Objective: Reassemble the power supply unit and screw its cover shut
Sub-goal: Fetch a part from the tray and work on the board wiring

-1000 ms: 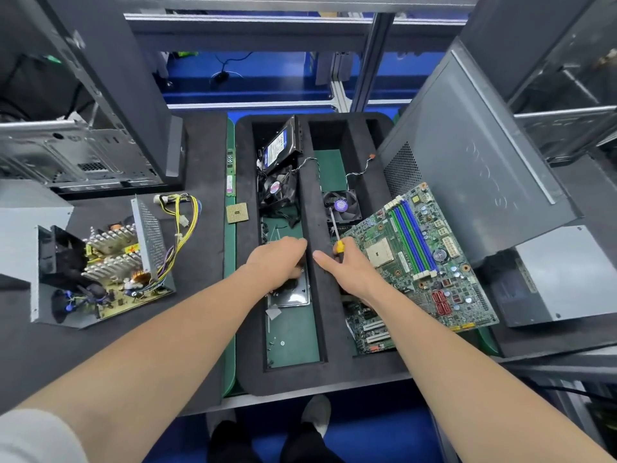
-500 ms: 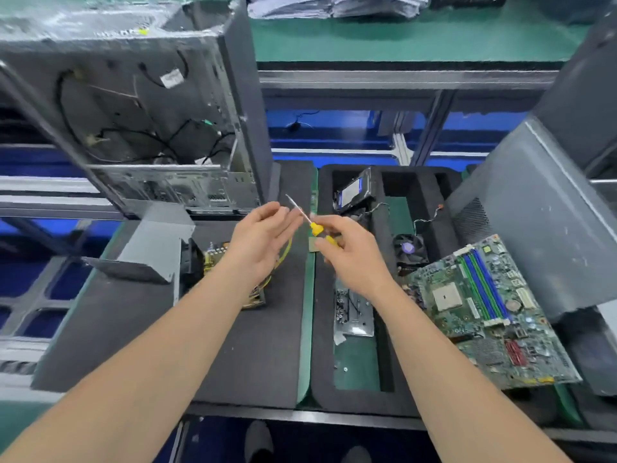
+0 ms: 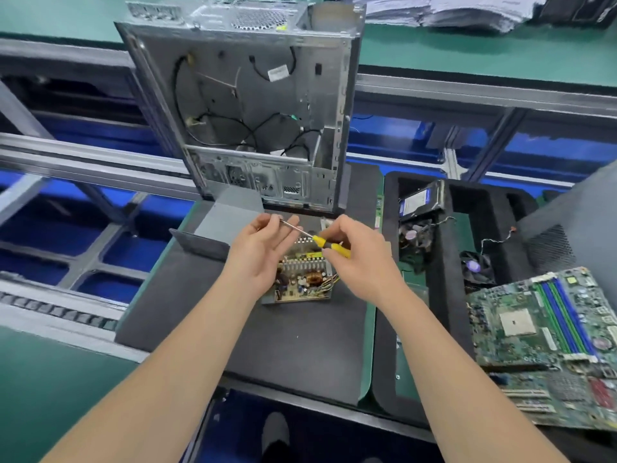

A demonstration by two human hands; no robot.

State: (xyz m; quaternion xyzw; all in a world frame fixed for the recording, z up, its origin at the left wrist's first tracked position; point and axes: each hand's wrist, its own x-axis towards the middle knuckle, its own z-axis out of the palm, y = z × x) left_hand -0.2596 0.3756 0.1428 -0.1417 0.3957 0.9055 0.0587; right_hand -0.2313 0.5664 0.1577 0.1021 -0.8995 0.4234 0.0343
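The open power supply unit (image 3: 302, 282) lies on the dark mat, its circuit board, heat sinks and coil exposed, partly hidden behind my hands. Its grey metal cover (image 3: 220, 225) rests tilted just behind and left of it. My right hand (image 3: 354, 255) grips a yellow-handled screwdriver (image 3: 329, 244) above the unit, shaft pointing up-left. My left hand (image 3: 263, 248) is raised with palm up, its fingertips pinched at the screwdriver's tip; whether a screw is between them is too small to tell.
An empty computer case (image 3: 247, 105) stands upright behind the unit. To the right, a black foam tray (image 3: 447, 295) holds a hard drive (image 3: 422, 198) and fans. A motherboard (image 3: 547, 332) leans at its right edge, beside a grey case panel (image 3: 574, 222).
My hands left the foam tray with the screwdriver and moved left above the power supply unit. My view turned left and up, bringing the computer case into view.
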